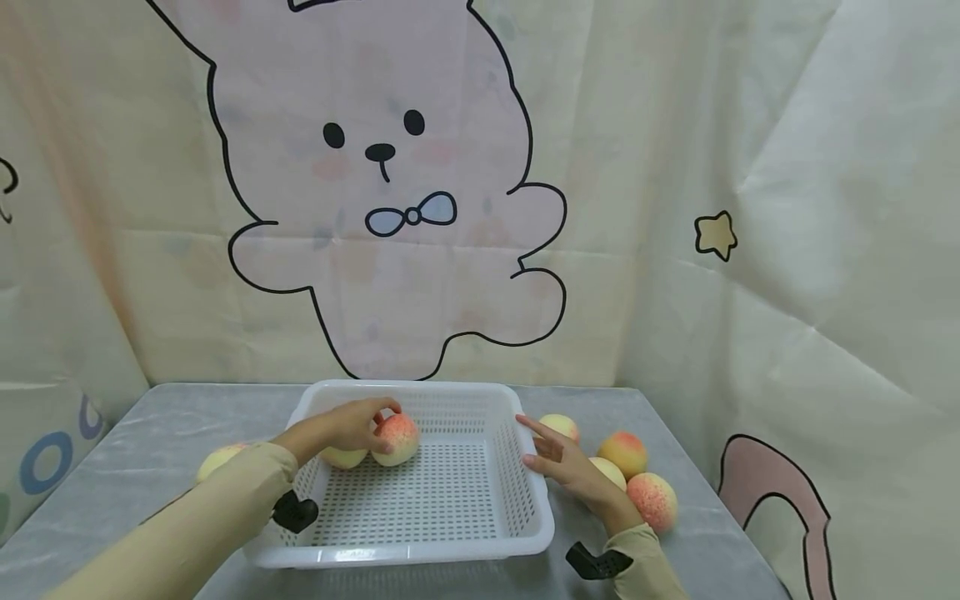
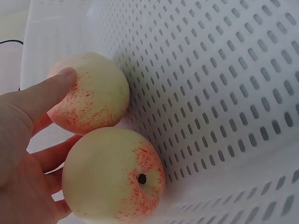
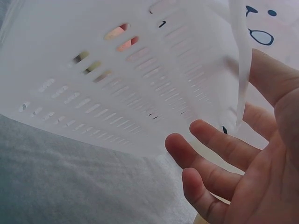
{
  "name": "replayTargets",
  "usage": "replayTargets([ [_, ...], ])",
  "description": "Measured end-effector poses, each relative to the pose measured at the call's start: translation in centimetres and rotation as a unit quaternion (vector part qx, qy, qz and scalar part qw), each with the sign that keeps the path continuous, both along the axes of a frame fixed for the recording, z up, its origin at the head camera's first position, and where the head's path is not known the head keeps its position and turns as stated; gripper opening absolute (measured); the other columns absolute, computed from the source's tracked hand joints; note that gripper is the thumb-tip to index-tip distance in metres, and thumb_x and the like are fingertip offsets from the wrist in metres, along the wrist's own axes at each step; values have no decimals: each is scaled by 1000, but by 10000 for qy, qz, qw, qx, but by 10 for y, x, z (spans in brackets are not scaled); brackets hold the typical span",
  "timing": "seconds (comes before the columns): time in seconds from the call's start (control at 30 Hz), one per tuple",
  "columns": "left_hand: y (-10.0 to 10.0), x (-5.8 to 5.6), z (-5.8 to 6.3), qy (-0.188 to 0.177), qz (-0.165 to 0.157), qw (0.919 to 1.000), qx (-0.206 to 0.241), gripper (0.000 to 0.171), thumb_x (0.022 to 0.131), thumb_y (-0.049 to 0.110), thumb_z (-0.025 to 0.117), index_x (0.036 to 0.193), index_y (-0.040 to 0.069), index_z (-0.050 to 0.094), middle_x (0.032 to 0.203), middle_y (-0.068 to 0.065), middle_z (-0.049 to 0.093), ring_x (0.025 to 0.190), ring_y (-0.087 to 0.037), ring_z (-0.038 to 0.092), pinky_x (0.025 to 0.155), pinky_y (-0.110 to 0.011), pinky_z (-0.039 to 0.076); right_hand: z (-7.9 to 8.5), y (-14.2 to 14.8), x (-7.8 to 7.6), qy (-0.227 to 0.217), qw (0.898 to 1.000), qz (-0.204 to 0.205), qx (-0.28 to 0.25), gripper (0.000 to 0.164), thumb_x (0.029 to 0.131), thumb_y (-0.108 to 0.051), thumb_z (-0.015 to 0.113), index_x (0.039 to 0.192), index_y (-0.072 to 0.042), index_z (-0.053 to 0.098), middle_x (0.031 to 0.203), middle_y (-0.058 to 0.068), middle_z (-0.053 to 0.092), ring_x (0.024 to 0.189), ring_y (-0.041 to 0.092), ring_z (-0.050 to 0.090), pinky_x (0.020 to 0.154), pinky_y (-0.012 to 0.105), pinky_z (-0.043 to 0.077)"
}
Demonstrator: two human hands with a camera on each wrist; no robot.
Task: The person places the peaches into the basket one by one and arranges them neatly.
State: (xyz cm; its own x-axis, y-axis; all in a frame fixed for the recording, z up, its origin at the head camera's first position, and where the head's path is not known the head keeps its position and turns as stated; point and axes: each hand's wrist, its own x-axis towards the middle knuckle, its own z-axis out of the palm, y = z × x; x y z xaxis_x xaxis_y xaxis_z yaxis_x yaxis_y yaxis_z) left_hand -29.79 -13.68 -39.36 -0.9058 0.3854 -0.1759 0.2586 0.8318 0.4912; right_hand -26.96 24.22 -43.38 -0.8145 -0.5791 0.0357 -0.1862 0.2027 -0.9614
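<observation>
A white perforated plastic basket (image 1: 420,557) stands on the table. Inside it, at the left, my left hand (image 1: 358,429) grips a red-speckled peach (image 1: 397,440), the thumb lying across its side. A second peach (image 2: 112,175) sits right beside it, its dark stem hole showing in the left wrist view and the fingers close behind it. My right hand (image 1: 562,467) touches the basket's right rim, fingers loosely spread. In the right wrist view the tips of the thumb and index finger pass behind the rim, while the other fingers (image 3: 203,168) hang outside the wall.
Right of the basket lie several more peaches, among them a yellow-orange one (image 1: 624,453) and a redder one (image 1: 652,502). Another peach (image 1: 219,460) rests left of the basket, partly behind my left sleeve. The grey-covered table (image 1: 187,408) meets a printed curtain (image 1: 600,250) at the back.
</observation>
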Motion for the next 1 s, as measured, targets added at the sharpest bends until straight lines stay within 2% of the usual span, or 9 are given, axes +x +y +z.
replayTargets([
  [0.27,-3,1,0,82,-48,9998,176,63,79,28,80,133,15,51,121,-13,61,101,-23,60,88,-46,50,-1,1,0,-5,10000,7,11,69,98,-17,56,156,-19,19,149,24,42,117,18,61,88,32,55],
  [0.4,-8,1,2,208,-157,9991,340,61,81,29,77,134,13,51,123,-16,61,105,-27,60,89,-47,50,-2,2,-1,-2,10000,36,33,69,98,-18,56,156,-20,18,149,24,42,115,17,62,88,31,55],
  [0.67,-22,10,14,699,-385,9935,809,46,92,32,64,132,10,52,126,-22,61,120,-41,55,95,-55,46,-4,3,-4,85,9998,149,-31,67,99,-16,54,156,-17,19,148,28,42,114,15,62,87,30,55],
  [1.0,-39,24,29,976,-463,9852,1330,46,96,34,58,136,13,49,132,-19,59,125,-42,51,97,-60,43,-5,4,-5,73,9996,207,-158,67,99,-15,54,156,-15,18,147,30,42,114,16,62,87,29,55],
])
